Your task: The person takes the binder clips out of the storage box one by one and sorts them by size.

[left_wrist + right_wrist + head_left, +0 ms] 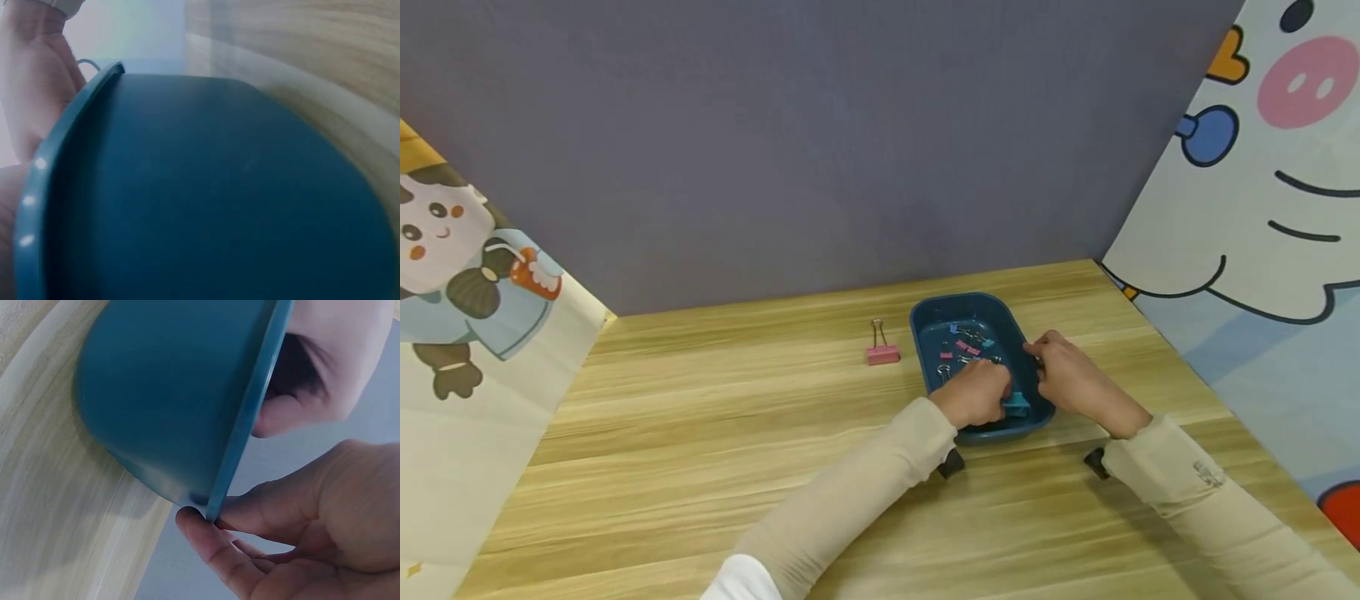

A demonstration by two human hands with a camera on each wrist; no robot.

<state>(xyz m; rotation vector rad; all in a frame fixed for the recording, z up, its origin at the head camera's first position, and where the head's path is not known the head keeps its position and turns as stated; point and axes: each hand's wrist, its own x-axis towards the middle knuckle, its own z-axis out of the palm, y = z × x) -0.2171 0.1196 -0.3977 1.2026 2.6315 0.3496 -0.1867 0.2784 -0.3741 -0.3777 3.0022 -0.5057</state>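
Note:
In the head view a dark teal tray (925,333) lies on the wooden table with several small binder clips (967,346) in it, blue, pink and silvery. My left hand (976,394) reaches over its near left side, fingers curled, and grips a larger teal binder clip (1017,405); the fingertips are hidden. At the right side, my right hand (1070,373) pinches the tray's rim. The right wrist view shows this pinch close up, with the thumb and fingers (215,550) at the rim. The tray's outer wall (206,187) fills most of the left wrist view.
Left of the tray, a large pink binder clip (882,355) stands on the wooden table (722,442), its handles pointing away. A grey partition (850,150) rises behind the table. Panels with cartoon prints flank it, left and right.

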